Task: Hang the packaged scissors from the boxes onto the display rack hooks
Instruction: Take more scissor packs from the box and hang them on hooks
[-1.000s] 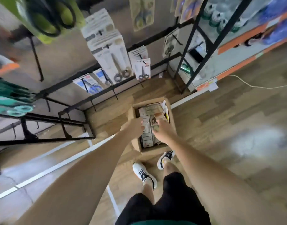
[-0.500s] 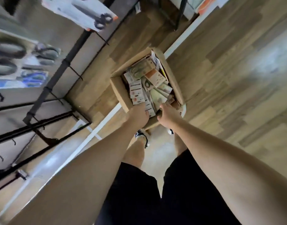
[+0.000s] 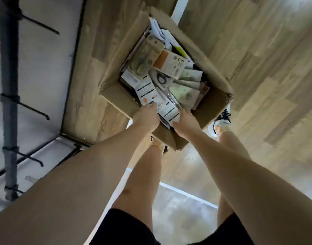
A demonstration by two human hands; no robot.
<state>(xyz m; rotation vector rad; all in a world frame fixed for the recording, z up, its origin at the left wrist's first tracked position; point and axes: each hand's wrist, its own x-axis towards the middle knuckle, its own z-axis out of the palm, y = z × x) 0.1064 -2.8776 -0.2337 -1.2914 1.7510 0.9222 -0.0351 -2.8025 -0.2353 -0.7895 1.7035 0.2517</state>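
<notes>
Box: an open cardboard box (image 3: 116, 96) sits on the wood-look floor (image 3: 257, 68), flaps up, right in front of the person's feet
Scissors packs: the box is crammed with packaged scissors (image 3: 169, 80) lying every which way, white, pale green and orange cards overlapping; none of them is on a hook
Pack being handled: a long white card pack (image 3: 166, 110) with black bars and orange marks lies at the near edge of the pile, held between both hands
Left hand: the left hand (image 3: 148, 119) reaches over the near wall of the box, fingers curled down onto the left edge of that white pack
Right hand: the right hand (image 3: 184, 123) grips the pack's near right corner, thumb laid along its end and fingers wrapped over the side
Rack: the display rack (image 3: 9, 103) stands off to the left, a dark upright post with bare hooks (image 3: 34, 108) sticking out toward the box, well apart from the hands
Person: bare legs, black shorts, one white sneaker (image 3: 221, 124) showing just beside the box's right corner
</notes>
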